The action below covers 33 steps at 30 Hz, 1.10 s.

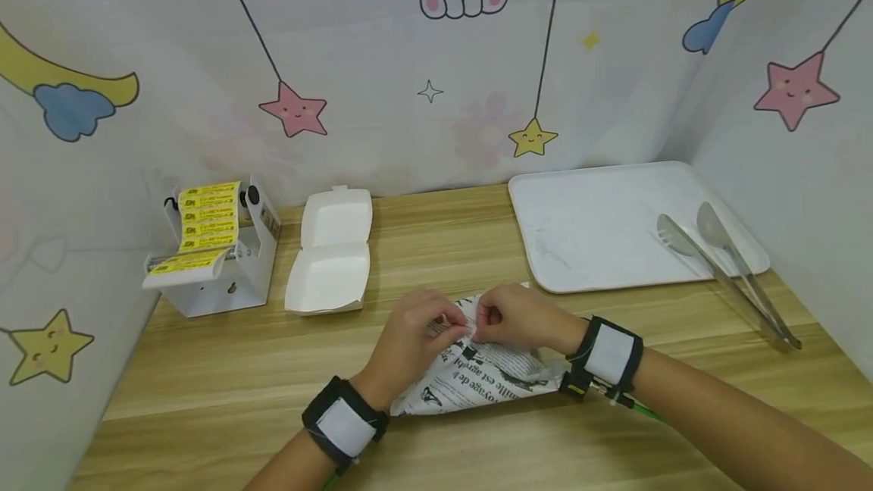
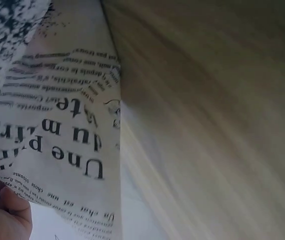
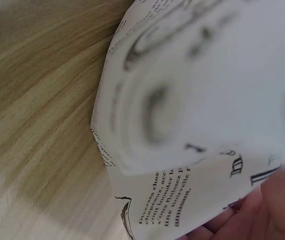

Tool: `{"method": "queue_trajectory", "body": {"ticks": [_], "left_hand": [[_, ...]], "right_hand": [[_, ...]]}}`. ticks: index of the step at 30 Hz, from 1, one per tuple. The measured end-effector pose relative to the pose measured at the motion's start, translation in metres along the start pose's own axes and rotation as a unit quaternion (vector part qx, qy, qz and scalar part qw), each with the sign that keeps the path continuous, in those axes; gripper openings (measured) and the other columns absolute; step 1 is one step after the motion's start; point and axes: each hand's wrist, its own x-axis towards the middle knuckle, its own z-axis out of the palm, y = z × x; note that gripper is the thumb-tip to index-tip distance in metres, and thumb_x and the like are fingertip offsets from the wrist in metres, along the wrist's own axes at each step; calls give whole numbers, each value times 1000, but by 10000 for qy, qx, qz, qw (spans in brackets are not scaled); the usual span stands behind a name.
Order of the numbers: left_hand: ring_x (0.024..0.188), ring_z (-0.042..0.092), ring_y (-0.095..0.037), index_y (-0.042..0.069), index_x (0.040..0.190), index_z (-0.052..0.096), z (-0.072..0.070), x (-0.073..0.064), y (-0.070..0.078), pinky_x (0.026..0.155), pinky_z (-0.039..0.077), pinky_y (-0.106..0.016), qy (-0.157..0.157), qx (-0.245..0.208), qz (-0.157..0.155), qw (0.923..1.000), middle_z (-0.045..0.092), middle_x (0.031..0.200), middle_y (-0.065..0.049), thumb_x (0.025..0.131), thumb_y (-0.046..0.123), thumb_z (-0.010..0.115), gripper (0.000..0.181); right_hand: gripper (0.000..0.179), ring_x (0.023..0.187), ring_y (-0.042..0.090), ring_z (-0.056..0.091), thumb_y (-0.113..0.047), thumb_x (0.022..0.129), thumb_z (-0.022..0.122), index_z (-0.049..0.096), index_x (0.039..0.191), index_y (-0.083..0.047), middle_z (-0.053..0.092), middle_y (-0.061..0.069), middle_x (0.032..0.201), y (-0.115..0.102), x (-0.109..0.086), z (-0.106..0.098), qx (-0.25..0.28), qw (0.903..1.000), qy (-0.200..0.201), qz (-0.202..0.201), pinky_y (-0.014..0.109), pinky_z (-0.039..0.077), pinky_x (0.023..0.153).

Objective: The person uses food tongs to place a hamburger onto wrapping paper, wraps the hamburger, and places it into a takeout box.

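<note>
A sheet of white newsprint-patterned wrapping paper [image 1: 477, 383] lies folded on the wooden table in front of me, raised in the middle. What is inside, if anything, is hidden. At the top of the fold my left hand [image 1: 417, 330] pinches the paper between thumb and fingers. Close beside it, my right hand [image 1: 521, 317] grips the same edge with curled fingers. Black printed text covers the paper [image 2: 57, 130] in the left wrist view, with the left fingertips at its lower edge. In the right wrist view a blurred flap of paper [image 3: 207, 100] rises close to the camera.
A label dispenser [image 1: 225, 279] with a yellow label roll stands at the back left. Next to it is an opened white takeaway box [image 1: 329, 275]. At the back right lies a white tray [image 1: 593, 233], with metal tongs [image 1: 743, 279] across its front right edge.
</note>
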Motion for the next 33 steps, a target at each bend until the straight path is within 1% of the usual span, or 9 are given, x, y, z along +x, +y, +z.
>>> {"method": "queue_trajectory", "body": {"ticks": [5, 8, 12, 15, 18, 22, 27, 30, 33], "left_hand": [[82, 56, -11, 16, 85, 63, 8, -3, 1, 75, 49, -27, -180, 219, -209, 9994, 61, 89, 7, 78, 12, 89, 28], [81, 54, -10, 16, 85, 61, 8, -4, 5, 72, 49, -26, -253, 365, -468, 9979, 57, 87, 7, 79, 10, 89, 29], [77, 54, -6, 17, 88, 60, 6, -5, 8, 68, 50, -24, -412, 454, -857, 9944, 60, 82, 10, 84, 10, 85, 26], [77, 56, -5, 18, 87, 64, 4, -8, 7, 69, 51, -24, -576, 390, -965, 9929, 64, 84, 9, 89, 13, 81, 17], [84, 61, -5, 18, 87, 70, 0, -12, 5, 76, 55, -26, -744, 356, -791, 9935, 68, 90, 8, 91, 13, 76, 9], [98, 66, -10, 16, 91, 77, -6, -19, 3, 86, 57, -31, -886, 504, -256, 9945, 71, 102, 4, 92, 15, 75, 2], [99, 67, -13, 15, 101, 80, -8, -25, 3, 86, 57, -29, -847, 1005, 372, 9906, 71, 107, 1, 91, 17, 78, 10], [97, 66, -12, 16, 101, 81, -7, -25, 5, 84, 56, -27, -847, 1332, 572, 9858, 70, 106, 1, 90, 18, 79, 12], [98, 66, -13, 16, 100, 81, -7, -25, 7, 86, 56, -27, -905, 1523, 623, 9822, 69, 106, 1, 89, 17, 80, 11]], "right_hand": [[21, 61, 5, 50, -10, 87, 77, 63, 75, -18, 54, -9, 68, -2, 0, 2, -48, 10000, -26, -40, 21, 41, 58], [21, 62, 5, 50, -9, 87, 76, 62, 74, -18, 53, -9, 68, -3, -1, 1, -83, 10000, -23, -33, 22, 41, 58], [21, 62, 5, 50, -12, 87, 77, 62, 74, -18, 54, -9, 68, -4, -1, 0, -75, 10000, -18, -47, 22, 41, 58], [21, 61, 5, 50, -13, 87, 78, 62, 74, -18, 54, -9, 67, -4, -1, 0, -58, 10000, -29, -63, 21, 41, 58], [21, 61, 5, 49, -12, 86, 78, 62, 74, -17, 53, -8, 67, -4, 0, 0, -78, 10000, -25, -51, 21, 41, 58], [20, 62, 5, 49, -10, 86, 78, 62, 75, -16, 54, -7, 68, -3, 0, -1, -50, 10000, -52, -34, 22, 42, 59], [18, 64, 5, 51, -9, 86, 77, 64, 76, -16, 56, -9, 69, 1, 0, 0, 135, 9997, -11, -193, 21, 45, 60], [18, 64, 4, 53, -8, 87, 77, 66, 75, -16, 58, -10, 70, 3, 0, 0, 258, 9993, 42, -258, 21, 46, 60], [17, 62, 4, 52, -9, 90, 74, 67, 76, -16, 58, -10, 69, 4, 0, 0, 340, 9991, 42, -246, 21, 45, 58]]}}
